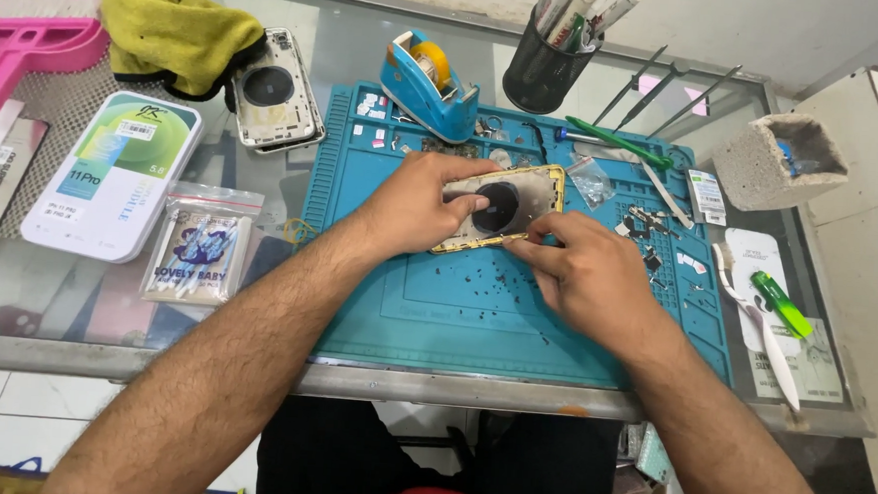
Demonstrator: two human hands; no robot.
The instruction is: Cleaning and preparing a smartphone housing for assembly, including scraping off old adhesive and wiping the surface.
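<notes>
Gold-framed phone rear housing (506, 205) held over the teal repair mat (456, 308).

The left hand (416, 206) grips its near end, fingers curled on it; the right hand (583, 270) pinches its lower edge. A tape dispenser (429, 84) and pen cup (546, 70) stand behind on the glass surface (45, 307).

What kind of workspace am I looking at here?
Probably a phone repair bench: both hands work on a gold-edged phone housing over a teal repair mat strewn with small parts, with tweezers and a second housing nearby.
</notes>
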